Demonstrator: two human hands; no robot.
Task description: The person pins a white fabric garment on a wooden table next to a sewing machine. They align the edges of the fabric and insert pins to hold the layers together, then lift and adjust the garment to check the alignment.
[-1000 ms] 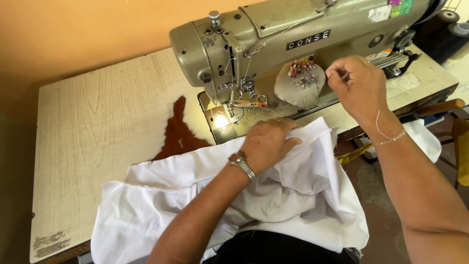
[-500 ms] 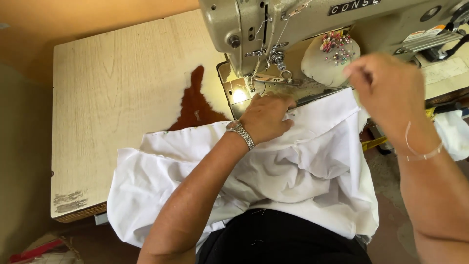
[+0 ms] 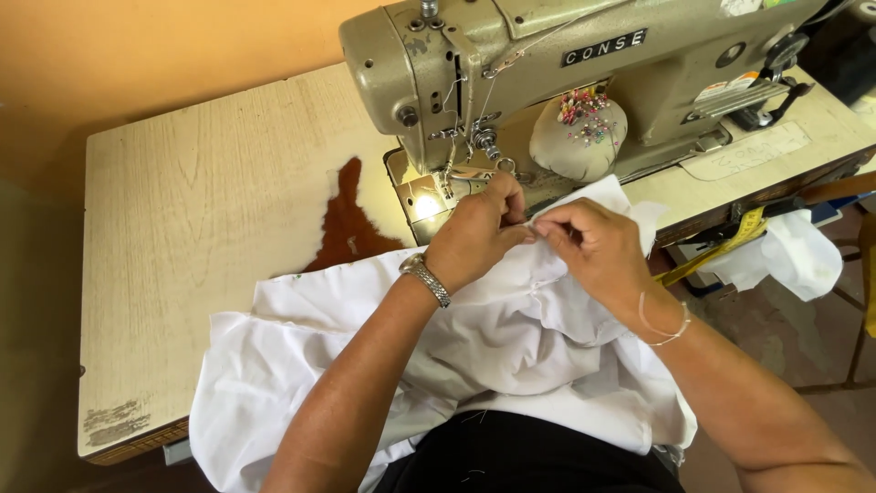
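Head view: both hands meet on the white cloth (image 3: pixel 511 338), just in front of the sewing machine (image 3: pixel 547 64). Left hand (image 3: pixel 479 233) has its fingers curled shut, pinching a fold of the cloth near the needle area. Right hand (image 3: pixel 593 246) is likewise closed in a pinch on the same fold, fingertips touching the left hand's. So both grips are closed on the cloth, none open.

Cloth is bunched in a heap across the near desk (image 3: pixel 182 228) edge and spills into the person's lap; its top edge lies at the machine's bed, beside the lit plate (image 3: pixel 424 203) under the needle. Whether the cloth is under the presser foot, can't tell; the hands hide it.

Left wrist carries a metal watch (image 3: pixel 426 278); right wrist a thin band (image 3: pixel 666 329).

Container-ish item: round beige pincushion (image 3: pixel 579 137) sits on the machine bed, just behind the right hand, apart from it. Stuck in its top is a cluster of coloured-head pins (image 3: pixel 584 108).

Desk is pale wood laminate, with a dark brown patch (image 3: pixel 351 228) where the surface has come off, just left of the machine and touching the cloth's edge. Yellow tape measure (image 3: pixel 716 251) hangs off the desk's right side, near another white cloth piece (image 3: pixel 794 260) hanging there, well apart from the hands.
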